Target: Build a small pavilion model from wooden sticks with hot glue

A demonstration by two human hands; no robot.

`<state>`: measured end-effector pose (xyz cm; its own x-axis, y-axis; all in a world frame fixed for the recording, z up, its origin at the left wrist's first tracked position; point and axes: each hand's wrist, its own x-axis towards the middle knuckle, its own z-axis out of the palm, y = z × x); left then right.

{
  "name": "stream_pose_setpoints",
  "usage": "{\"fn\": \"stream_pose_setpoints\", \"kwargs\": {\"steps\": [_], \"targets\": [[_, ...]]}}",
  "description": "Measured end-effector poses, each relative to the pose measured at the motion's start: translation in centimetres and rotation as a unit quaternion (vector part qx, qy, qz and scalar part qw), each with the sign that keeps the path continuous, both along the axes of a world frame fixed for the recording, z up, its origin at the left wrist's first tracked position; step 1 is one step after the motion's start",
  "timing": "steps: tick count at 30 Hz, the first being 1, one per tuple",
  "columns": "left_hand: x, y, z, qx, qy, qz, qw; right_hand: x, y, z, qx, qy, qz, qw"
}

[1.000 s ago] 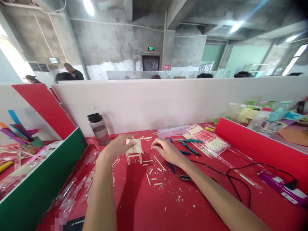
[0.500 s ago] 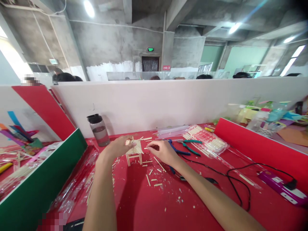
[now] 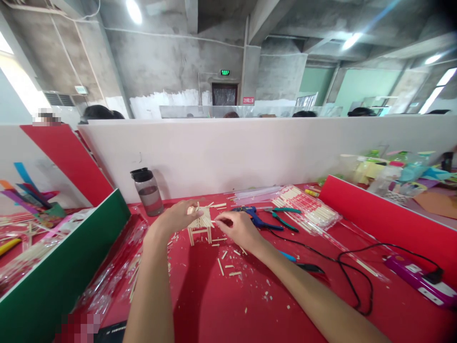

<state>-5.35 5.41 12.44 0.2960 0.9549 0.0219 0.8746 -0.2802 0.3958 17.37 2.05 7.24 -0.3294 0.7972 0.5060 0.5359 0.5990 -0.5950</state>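
Observation:
A small four-legged structure of pale wooden sticks [image 3: 200,224] stands on the red table, like a miniature stool or chair. My left hand [image 3: 178,216] reaches over its left side, with fingers closed on its upper part; the fingertips are partly hidden. My right hand [image 3: 235,226] is just right of the structure, thumb and forefinger pinched on a short stick piece [image 3: 213,221]. The piece's tip is at the structure's right edge; I cannot tell whether they touch. Cut stick bits [image 3: 220,267] lie scattered in front.
A blue glue gun [image 3: 259,220] and green-handled pliers [image 3: 283,219] lie behind my right hand. Packed sticks [image 3: 309,207] are farther right, with a purple power strip [image 3: 419,278] and black cable. A water bottle [image 3: 148,193] stands back left. Green [image 3: 67,257] and red [image 3: 385,219] dividers flank the table.
My right hand has moved slightly left, bringing the short stick piece closer to the structure. My left hand stays on the structure.

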Motion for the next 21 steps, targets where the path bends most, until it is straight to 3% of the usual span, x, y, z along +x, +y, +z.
{"fn": "stream_pose_setpoints", "kwargs": {"steps": [21], "targets": [[-0.23, 0.35, -0.35, 0.011, -0.001, -0.017, 1.000, -0.79, -0.25, -0.62, -0.013, 0.012, 0.005, 1.000]]}}
